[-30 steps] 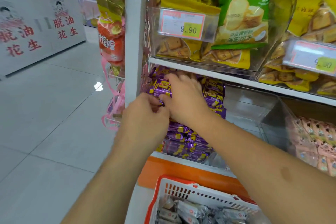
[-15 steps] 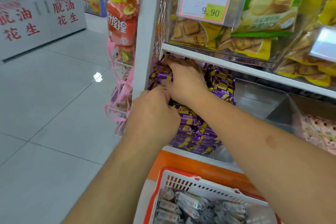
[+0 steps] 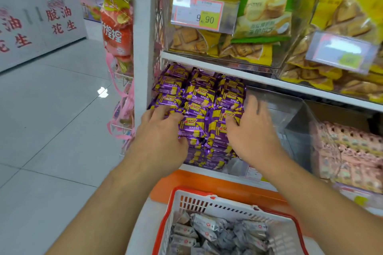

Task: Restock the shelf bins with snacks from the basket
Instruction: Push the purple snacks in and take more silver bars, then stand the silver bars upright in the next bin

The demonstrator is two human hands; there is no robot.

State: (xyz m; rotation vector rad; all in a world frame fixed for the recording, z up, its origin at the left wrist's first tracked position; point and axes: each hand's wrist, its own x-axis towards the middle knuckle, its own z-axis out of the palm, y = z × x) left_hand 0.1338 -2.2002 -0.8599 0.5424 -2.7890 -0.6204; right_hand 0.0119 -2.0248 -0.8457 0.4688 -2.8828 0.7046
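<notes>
- My left hand (image 3: pixel 160 132) lies flat on the left side of the pile of purple snack packs (image 3: pixel 200 97), fingers fairly straight and spread, pressing on the packs without gripping any.
- My right hand (image 3: pixel 251 130) rests on the right side of the same pile, fingers straight and a little blurred, thumb touching a pack; it holds nothing either.
- The purple packs fill the clear bin (image 3: pixel 277 109) at the left end of the lower shelf, heaped up close under the shelf board (image 3: pixel 259 80) above them.
- The right part of that bin, beyond my right hand, shows only its clear plastic wall.
- The basket (image 3: pixel 207 201), white with an orange-red rim, sits near me below the shelf, between my forearms.
- Inside the basket lie grey-white wrapped snacks (image 3: pixel 209 232) in a loose heap.
- To the right on the lower shelf stands another bin with pink packs (image 3: pixel 352 151).
- On the upper shelf, yellow bags (image 3: pixel 196 39) of biscuits sit behind a price tag (image 3: pixel 199 13) reading 9.90, with a green bag (image 3: pixel 267 2) leaning against them.
- Farther right on that shelf are more yellow bags behind a second, blurred tag (image 3: pixel 339 51).
- Left of the white shelf post (image 3: pixel 144 37) hang red and gold snack bags (image 3: pixel 117 27) with pink ribbons below them.
- The grey tiled floor (image 3: pixel 51 120) stretches to the far left, up to a white panel (image 3: pixel 37 16) with red characters.
</notes>
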